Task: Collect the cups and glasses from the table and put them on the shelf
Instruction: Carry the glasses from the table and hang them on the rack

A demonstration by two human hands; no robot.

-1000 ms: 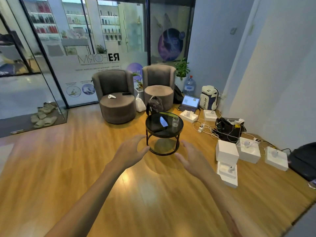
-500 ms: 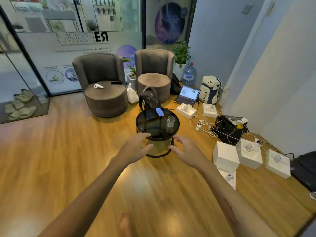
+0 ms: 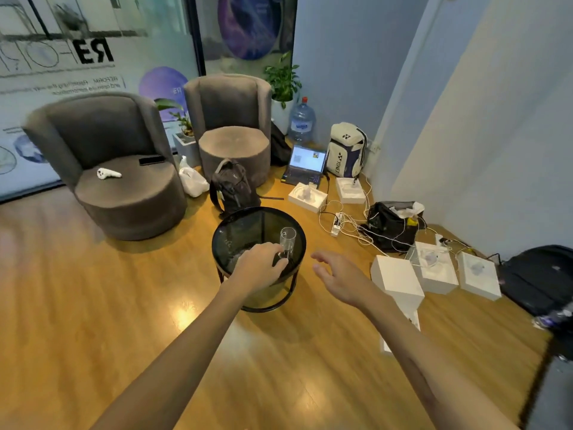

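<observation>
so there's this clear glass (image 3: 287, 242), a plain smooth cylinder, standing upright with its mouth up on the right side of the round table (image 3: 229, 225), which has a dark glossy glass top on a black metal ring frame. my left hand (image 3: 259, 268) is over the tabletop, fingertips at the glass's base, can't tell if they're actually gripping it. right hand (image 3: 339, 276) hovers just right of the table over the shiny wood floor (image 3: 93, 305), fingers spread loose, holding nothing
</observation>
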